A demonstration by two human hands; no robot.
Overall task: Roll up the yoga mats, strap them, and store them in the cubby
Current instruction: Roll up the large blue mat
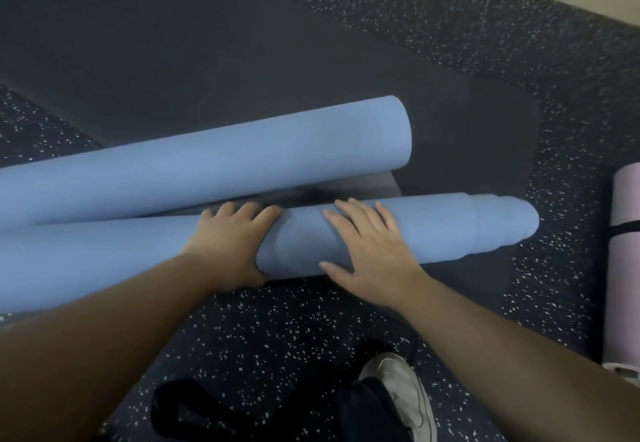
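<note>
A blue yoga mat lies on the floor in two rolls joined by a short flat strip. The far roll [214, 157] runs from the left edge to mid-frame. The near roll [450, 230] lies closer to me, its right end telescoped out in steps. My left hand [232, 244] grips the near roll, fingers curled over the top and thumb at its near underside. My right hand [370, 251] rests flat on the same roll just to the right, fingers straight. A black strap [194, 407] lies on the floor by my legs.
A dark grey mat [242, 61] lies unrolled under and beyond the blue rolls. A pink rolled mat [623, 268] with a black band around it lies at the right edge. My white shoe [405, 389] is at the bottom. The floor is speckled black rubber, with a pale wall at the top right.
</note>
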